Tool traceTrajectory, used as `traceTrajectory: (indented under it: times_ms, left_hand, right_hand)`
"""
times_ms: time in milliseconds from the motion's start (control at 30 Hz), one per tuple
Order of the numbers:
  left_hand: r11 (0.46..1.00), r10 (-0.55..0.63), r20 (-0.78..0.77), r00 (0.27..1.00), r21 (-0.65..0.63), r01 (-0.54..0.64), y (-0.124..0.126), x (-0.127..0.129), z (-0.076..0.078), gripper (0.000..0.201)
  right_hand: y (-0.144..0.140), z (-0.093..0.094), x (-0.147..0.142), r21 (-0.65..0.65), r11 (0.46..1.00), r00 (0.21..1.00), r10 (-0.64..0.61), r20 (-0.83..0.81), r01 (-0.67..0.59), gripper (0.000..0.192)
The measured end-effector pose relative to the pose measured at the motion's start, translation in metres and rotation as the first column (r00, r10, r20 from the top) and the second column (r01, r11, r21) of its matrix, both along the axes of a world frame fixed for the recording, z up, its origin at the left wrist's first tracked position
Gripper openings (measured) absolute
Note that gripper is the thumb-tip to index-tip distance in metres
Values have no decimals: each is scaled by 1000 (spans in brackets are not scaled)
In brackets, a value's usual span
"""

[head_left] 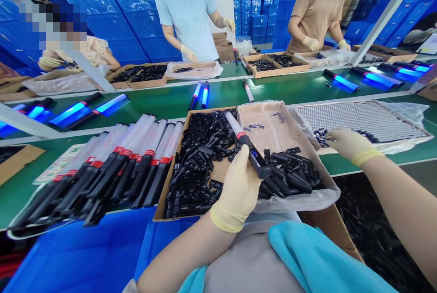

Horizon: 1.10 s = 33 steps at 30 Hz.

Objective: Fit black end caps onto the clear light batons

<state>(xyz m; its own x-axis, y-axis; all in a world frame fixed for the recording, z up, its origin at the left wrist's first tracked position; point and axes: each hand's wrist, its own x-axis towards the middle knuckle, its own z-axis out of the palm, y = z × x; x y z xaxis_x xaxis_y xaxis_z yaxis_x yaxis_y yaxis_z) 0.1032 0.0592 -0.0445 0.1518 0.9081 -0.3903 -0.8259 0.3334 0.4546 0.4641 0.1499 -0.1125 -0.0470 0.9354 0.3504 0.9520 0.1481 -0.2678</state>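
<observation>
Left hand [239, 188], right hand [355, 145]: both gloved pale yellow. Held stick [241, 136]: whitish tube, red band, black handle. Stick pile [109, 177], left: same white, red, black. Loose parts [205, 142]: black; cardboard box [222, 167] brown. Tray [362, 117], right: silver, dotted in rows. Desk [336, 164]: green. Lit sticks [343, 82], far right: blue. Near-left bin [95, 252]: blue. Far shirts [187, 15]: light blue, tan.

Green workbench [15, 197]: pile of unlit light batons [116, 165] L, 2 cardboard trays [264, 140] ctr, shallow tray [409, 140] R. Green conveyor belt [150, 97] behind: blue-lit batons [205, 95] + 1 unlit baton [248, 90].
</observation>
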Motion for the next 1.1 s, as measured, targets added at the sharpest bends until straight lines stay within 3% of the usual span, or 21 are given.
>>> traceTrajectory:
  times_ms: [167, 333, 433, 467, 500, 567, 633, 700, 767, 867, 967, 1100]
  left_hand:
    - [998, 2, 6, 1000, -68, -2, -1, -2, -5, 19]
    - [999, -2, -34, 999, -53, 0, -1, -10, -17, 18]
    - [1000, -2, -58, 998, 18, 3, 0, -10, -29, 28]
    - [999, -9, -65, 998, 42, 12, 1, -9, -32, 32]
    - [998, -19, -70, 997, 64, 23, 1, -8, -34, 33]
    - [993, -36, -73, 997, 108, 44, 1, -6, -36, 31]
    - [984, -44, -85, 995, 169, 58, -1, -7, -35, 27]
    - [969, -27, -134, 991, 240, 59, -4, -13, -35, 26]
    - [949, 5, -206, 978, 311, 61, -7, -24, -37, 25]
    - [927, 32, -271, 962, 369, 73, -9, -40, -43, 23]
    - [937, 61, -276, 959, 347, 40, -11, -53, -48, 24]
    - [961, 111, -240, 965, 272, -42, -15, -66, -46, 25]
  right_hand:
    - [16, -13, -13, -124, 992, 1000, -17, 25, 20, 33]
    - [0, 16, -35, -127, 989, 995, -78, -54, 71, 22]
    - [-36, 48, -83, -59, 998, 950, -36, -309, 19, 21]
    - [-50, 59, -106, -21, 998, 850, 36, -526, -55, 27]
    - [-64, 68, -131, 1, 992, 793, 100, -601, -125, 34]
    - [-85, 81, -180, 54, 972, 707, 203, -678, -228, 29]
    - [-96, 85, -219, 80, 946, 686, 284, -670, -315, 18]
    - [-99, 83, -243, 39, 918, 720, 335, -608, -394, 10]
    - [-98, 77, -254, 16, 897, 774, 390, -500, -442, 8]
    - [-95, 68, -264, 134, 859, 800, 510, -316, -495, 10]
    - [-96, 62, -275, 211, 791, 768, 610, -197, -574, 20]
    - [-102, 57, -285, 200, 722, 708, 691, -147, -663, 30]
